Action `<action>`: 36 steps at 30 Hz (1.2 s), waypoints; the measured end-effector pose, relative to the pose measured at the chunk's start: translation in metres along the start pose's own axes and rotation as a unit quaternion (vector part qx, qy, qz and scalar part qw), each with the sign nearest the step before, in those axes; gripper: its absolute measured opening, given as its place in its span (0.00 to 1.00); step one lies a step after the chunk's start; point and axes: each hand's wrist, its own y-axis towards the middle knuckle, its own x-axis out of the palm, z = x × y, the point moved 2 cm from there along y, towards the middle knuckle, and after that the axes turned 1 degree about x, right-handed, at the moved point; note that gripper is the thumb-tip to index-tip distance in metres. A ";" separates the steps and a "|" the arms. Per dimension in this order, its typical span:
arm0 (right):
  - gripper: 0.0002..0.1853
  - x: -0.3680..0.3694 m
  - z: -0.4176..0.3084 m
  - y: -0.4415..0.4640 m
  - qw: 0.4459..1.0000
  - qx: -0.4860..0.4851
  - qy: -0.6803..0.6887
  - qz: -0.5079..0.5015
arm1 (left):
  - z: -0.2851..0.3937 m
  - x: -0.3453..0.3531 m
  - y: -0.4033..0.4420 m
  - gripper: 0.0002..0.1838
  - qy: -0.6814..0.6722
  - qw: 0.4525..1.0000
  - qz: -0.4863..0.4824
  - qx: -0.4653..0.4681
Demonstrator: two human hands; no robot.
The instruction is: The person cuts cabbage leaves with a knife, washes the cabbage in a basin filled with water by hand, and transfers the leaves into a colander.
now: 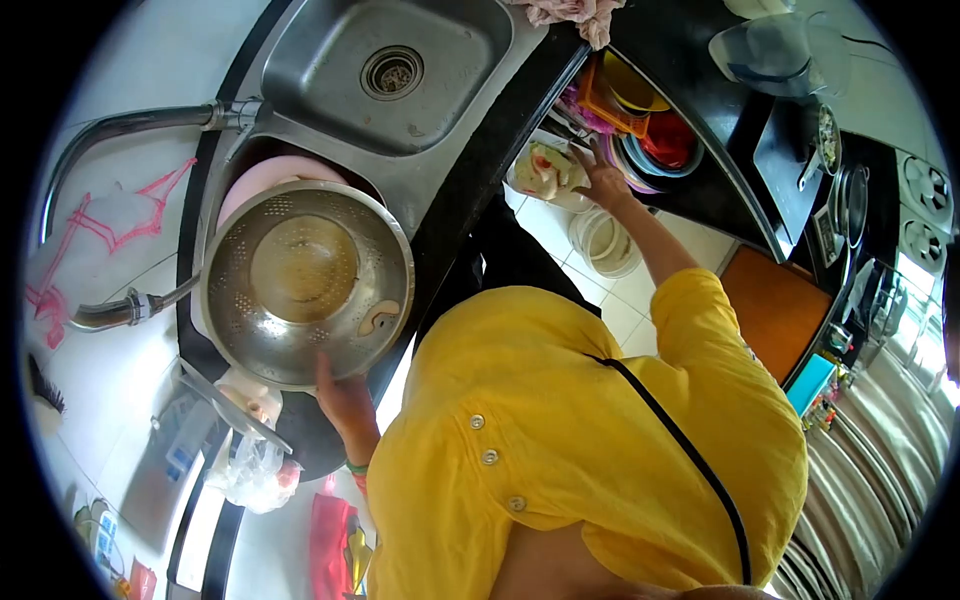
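Note:
A large steel colander [235, 290] is tilted over the near sink basin. My left hand [347, 408] grips its lower rim, with the thumb over the inside. Brownish wet residue covers the colander's flat bottom, and a small curved beige piece [379, 318] lies on its side wall. Low on my right, my right hand [603, 182] has its fingers and thumb around the right edge of a translucent plastic container [572, 190]. Pale scraps with red bits [545, 168] are inside it. The fingertips are partly hidden.
A pink basin [270, 170] sits under the colander, beside an unfilled sink bowl [450, 85]. A curved tap [110, 125] reaches in from the left. An open cupboard holds an orange basket [603, 100] and stacked bowls [668, 140]. A whitish bucket [607, 250] stands on the floor.

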 end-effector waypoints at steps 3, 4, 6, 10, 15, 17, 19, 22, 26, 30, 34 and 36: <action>0.30 -0.050 -0.024 -0.007 0.989 -0.061 0.037 0.133 | -0.003 0.003 -0.002 0.23 0.019 1.000 -0.013 -0.012; 0.25 -0.084 -0.044 -0.008 0.969 -0.121 0.083 0.200 | -0.006 0.003 -0.002 0.23 0.018 1.000 -0.012 -0.014; 0.15 -0.153 -0.095 0.001 0.921 -0.219 0.141 0.289 | -0.012 0.000 -0.002 0.23 0.007 1.000 0.003 -0.014; 0.13 -0.194 -0.154 0.097 0.920 -0.271 0.081 0.271 | -0.012 0.003 -0.012 0.24 0.087 0.993 -0.012 0.075; 0.10 -0.131 -0.168 0.257 0.965 -0.171 -0.117 0.158 | -0.011 -0.003 -0.026 0.22 0.051 0.998 0.045 -0.001; 0.10 -0.116 -0.179 0.268 0.967 -0.151 -0.163 0.126 | -0.013 -0.009 -0.031 0.23 0.130 0.990 0.046 -0.013; 0.10 -0.104 -0.192 0.260 0.961 -0.183 -0.207 -0.026 | -0.017 -0.011 -0.036 0.23 0.133 0.990 0.042 -0.010; 0.10 -0.077 -0.244 0.219 0.934 -0.299 -0.045 -0.192 | -0.020 -0.006 -0.041 0.18 0.001 0.996 0.091 0.000; 0.12 -0.067 -0.282 0.241 0.929 -0.317 0.187 -0.030 | -0.018 0.000 -0.048 0.15 -0.057 0.994 0.096 0.000; 0.16 -0.063 -0.289 0.257 0.894 -0.396 0.206 0.035 | -0.018 0.000 -0.054 0.14 -0.028 0.993 0.117 -0.001; 0.15 -0.035 -0.273 0.243 0.883 -0.434 0.084 -0.157 | -0.017 0.003 -0.056 0.13 -0.033 0.992 0.121 0.002; 0.14 -0.038 -0.254 0.237 0.878 -0.421 0.051 -0.224 | -0.016 0.006 -0.057 0.13 -0.027 0.993 0.118 0.004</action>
